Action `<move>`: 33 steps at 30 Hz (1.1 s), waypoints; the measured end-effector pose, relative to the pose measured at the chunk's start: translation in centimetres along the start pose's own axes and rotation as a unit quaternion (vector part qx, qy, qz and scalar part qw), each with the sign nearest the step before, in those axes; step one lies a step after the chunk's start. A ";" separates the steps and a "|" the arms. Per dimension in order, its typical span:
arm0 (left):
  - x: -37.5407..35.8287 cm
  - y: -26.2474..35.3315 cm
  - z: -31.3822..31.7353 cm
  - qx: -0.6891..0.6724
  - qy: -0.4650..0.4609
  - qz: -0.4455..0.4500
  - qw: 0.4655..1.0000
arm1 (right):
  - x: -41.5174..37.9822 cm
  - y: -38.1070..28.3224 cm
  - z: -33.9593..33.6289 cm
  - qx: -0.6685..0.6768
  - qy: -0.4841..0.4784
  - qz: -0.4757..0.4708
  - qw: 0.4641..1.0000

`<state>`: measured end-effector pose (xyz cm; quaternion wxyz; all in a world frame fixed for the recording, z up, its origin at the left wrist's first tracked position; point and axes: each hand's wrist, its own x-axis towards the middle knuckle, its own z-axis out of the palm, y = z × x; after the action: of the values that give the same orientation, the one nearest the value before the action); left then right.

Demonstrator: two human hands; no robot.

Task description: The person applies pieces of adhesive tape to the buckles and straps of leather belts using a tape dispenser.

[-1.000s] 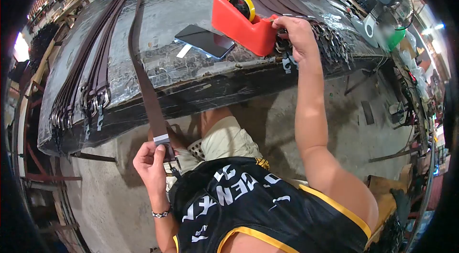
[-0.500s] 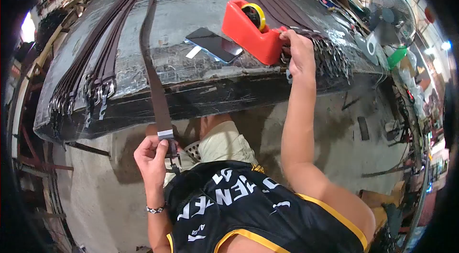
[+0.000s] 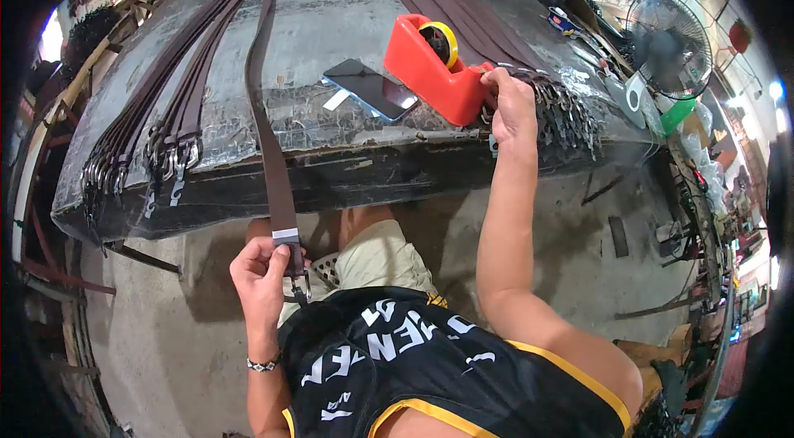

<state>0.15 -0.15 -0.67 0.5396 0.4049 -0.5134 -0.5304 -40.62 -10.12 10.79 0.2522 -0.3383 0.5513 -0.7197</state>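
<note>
My left hand (image 3: 263, 266) pinches a long brown strap (image 3: 270, 157) near its end, just below a pale band (image 3: 285, 234) around it. A metal clasp (image 3: 299, 285) dangles under those fingers, close to my lap. From there the strap runs up over the table edge and away across the top. My right hand (image 3: 514, 107) is closed at the front end of a red tape dispenser (image 3: 432, 74), its fingertips by the cutting end. What they pinch is too small to make out. A roll with a yellow core (image 3: 442, 43) sits in the dispenser.
A phone (image 3: 370, 89) lies on the dark table (image 3: 331, 8), left of the dispenser. Bundles of brown straps (image 3: 178, 49) with metal clasps hang over the edge at left; more straps (image 3: 455, 0) lie at right. A fan (image 3: 668, 45) stands at the far right.
The view has shifted slightly, so the table and dispenser sit a little lower. Both hands keep nearly the same places, the left on the strap and the right at the dispenser.
</note>
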 end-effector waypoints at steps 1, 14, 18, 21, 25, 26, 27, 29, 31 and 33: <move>0.0 0.0 0.0 -0.001 -0.002 0.003 1.000 | 0.1 0.1 -0.1 0.005 -0.003 0.002 1.000; 0.1 0.0 0.3 -0.019 -0.003 -0.001 1.000 | -0.7 1.1 0.5 0.065 0.024 0.002 0.998; 0.1 -0.3 -0.2 -0.025 -0.009 0.006 1.000 | -2.4 1.1 -1.0 0.119 0.010 -0.063 0.991; 0.2 -0.3 -0.3 -0.005 -0.010 -0.002 1.000 | -4.7 -2.2 -1.0 0.018 0.005 -0.129 0.991; 0.4 -0.5 0.1 -0.020 -0.009 -0.015 1.000 | -8.8 -3.8 2.4 0.079 -0.210 -0.115 0.968; 0.4 -0.4 0.1 -0.014 -0.006 -0.020 1.000 | -10.1 -2.9 3.7 0.065 -0.263 -0.099 0.957; 0.4 -0.4 0.0 -0.023 -0.013 -0.023 0.999 | -11.4 -2.1 5.0 0.051 -0.315 -0.085 0.944; 0.3 -0.3 -0.2 -0.036 -0.019 -0.029 0.999 | -13.7 -0.4 7.4 0.025 -0.390 -0.047 0.919; 0.2 -0.2 -0.4 -0.054 -0.018 -0.030 0.998 | -16.0 1.4 9.6 0.018 -0.424 0.000 0.905; 0.3 -0.1 -0.5 -0.059 -0.015 -0.030 0.998 | -17.9 2.2 11.2 0.024 -0.456 0.057 0.888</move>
<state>0.63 -0.48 -0.82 0.5381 0.3797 -0.4772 -0.5818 -20.53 -4.52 6.75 0.5243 -0.5914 0.3766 -0.4833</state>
